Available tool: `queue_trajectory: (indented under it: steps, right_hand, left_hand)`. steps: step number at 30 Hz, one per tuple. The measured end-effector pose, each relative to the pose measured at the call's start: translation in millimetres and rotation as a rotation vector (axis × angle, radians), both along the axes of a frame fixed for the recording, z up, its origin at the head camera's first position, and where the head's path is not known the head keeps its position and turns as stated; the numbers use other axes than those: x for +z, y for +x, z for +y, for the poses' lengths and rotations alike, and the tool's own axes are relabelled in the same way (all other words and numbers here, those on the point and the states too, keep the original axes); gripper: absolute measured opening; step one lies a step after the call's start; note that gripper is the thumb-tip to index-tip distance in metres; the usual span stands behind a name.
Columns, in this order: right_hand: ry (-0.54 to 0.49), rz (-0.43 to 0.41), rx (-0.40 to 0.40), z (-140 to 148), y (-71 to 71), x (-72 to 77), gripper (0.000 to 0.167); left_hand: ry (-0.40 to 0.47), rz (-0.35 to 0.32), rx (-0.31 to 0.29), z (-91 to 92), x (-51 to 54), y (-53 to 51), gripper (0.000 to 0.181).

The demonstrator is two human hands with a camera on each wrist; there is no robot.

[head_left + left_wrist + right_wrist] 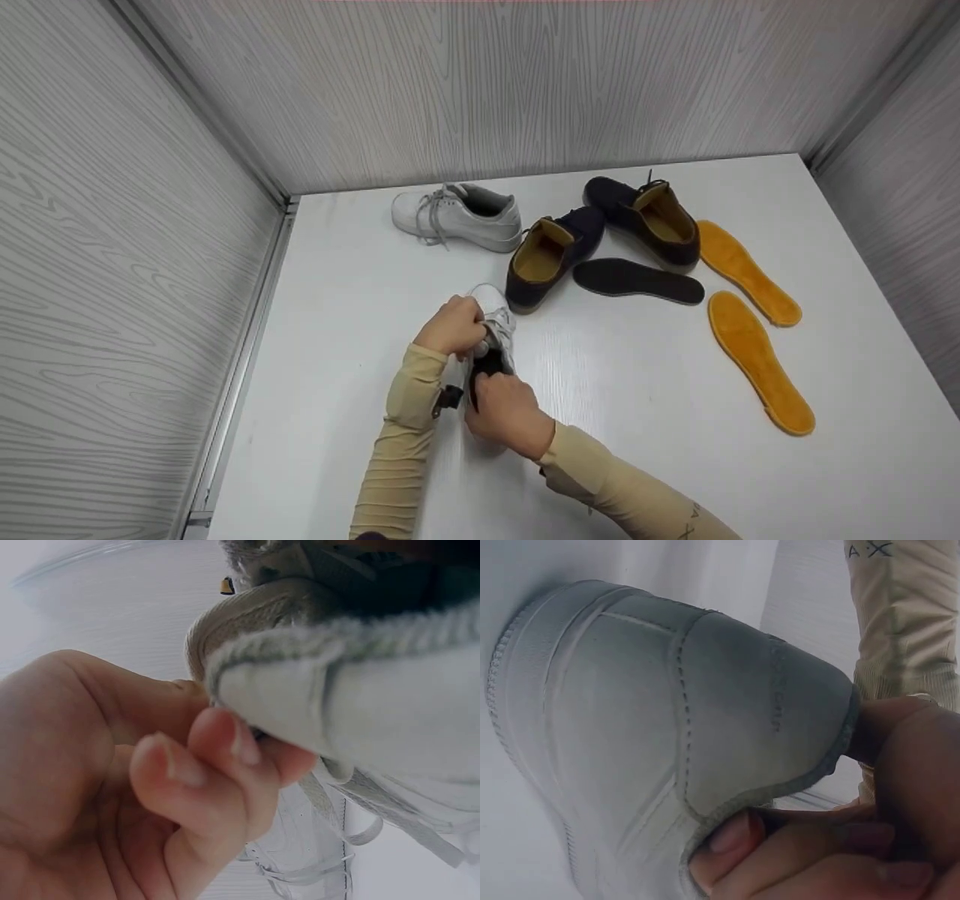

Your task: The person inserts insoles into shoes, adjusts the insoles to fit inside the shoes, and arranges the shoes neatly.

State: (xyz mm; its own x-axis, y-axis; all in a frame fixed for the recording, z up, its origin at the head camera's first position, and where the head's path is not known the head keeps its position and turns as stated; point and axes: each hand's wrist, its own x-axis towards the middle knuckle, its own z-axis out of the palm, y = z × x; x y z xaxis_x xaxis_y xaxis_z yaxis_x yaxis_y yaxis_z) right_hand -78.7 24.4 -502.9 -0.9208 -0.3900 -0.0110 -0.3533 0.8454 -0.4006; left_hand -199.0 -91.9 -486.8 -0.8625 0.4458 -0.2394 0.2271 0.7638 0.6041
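A white sneaker (491, 301) lies toe away from the body, between both hands in the head view. The left hand (454, 328) pinches its tongue and collar edge near the laces; in the left wrist view the left hand (187, 780) has thumb and fingers at the fabric edge. The right hand (510, 411) is at the heel opening, where a dark insole (489, 363) shows inside. In the right wrist view, fingers of the right hand (802, 855) reach into the opening of the white sneaker (622, 712); what the fingertips hold is hidden.
Another white sneaker (465, 221) stands at the back. Two dark shoes with tan linings (529, 292) (626, 206) stand right of it. A black insole (637, 280) and two orange insoles (739, 270) (761, 364) lie to the right on the white table (322, 337).
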Motion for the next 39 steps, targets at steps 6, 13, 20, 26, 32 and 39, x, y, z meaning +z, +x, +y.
queue_trajectory:
  steps: [6,13,20,26,32,39]
  right_hand:
    - [0.069,-0.050,-0.005,0.8,-4.5,0.5,0.030]
    - [0.107,-0.107,0.105,8.2,-3.8,8.0,0.028]
    - [0.133,-0.120,0.079,3.1,-3.7,4.4,0.016]
    - [0.214,-0.009,0.094,-0.2,-5.2,-1.4,0.017]
    - [0.325,0.072,0.187,1.1,-4.7,2.1,0.019]
    - [0.418,0.057,0.187,-4.1,-9.3,-0.5,0.026]
  left_hand:
    - [-0.013,-0.004,0.027,0.3,0.4,0.5,0.031]
    - [-0.009,-0.007,0.030,0.6,0.0,1.0,0.031]
    - [-0.009,0.000,0.011,0.6,0.7,0.8,0.032]
    - [-0.005,0.008,0.007,-0.6,0.9,0.5,0.036]
    - [-0.008,0.012,0.000,-1.0,-0.1,0.9,0.036]
    - [-0.022,0.018,0.017,-0.1,-0.2,0.5,0.034]
